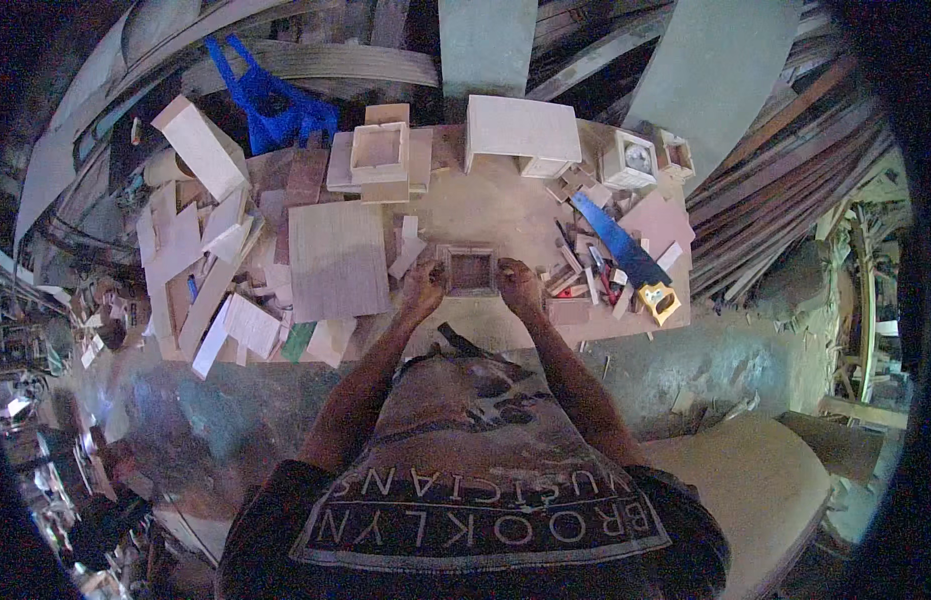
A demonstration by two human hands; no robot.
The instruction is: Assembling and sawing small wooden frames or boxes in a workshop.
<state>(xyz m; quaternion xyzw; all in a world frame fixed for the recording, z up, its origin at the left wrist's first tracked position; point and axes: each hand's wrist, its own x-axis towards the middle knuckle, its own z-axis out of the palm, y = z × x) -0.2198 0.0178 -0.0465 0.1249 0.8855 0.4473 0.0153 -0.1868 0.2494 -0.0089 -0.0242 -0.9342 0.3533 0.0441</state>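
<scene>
A small square wooden frame, perhaps a shallow box, is between my two hands at the near middle of the workbench. Its sunken centre looks darker than its pale rim. My left hand grips the left side with bent fingers. On the opposite side, my right hand holds the rim in the same way. Just left of my left hand lie small wood offcuts. Beyond my right hand is a heap of wood scraps and hand tools.
A handsaw with a blue blade lies at the right. A large flat board and stacked offcuts cover the left. Along the back stand a box-like wooden piece, a square tray and small boxes. Blue cloth hangs behind.
</scene>
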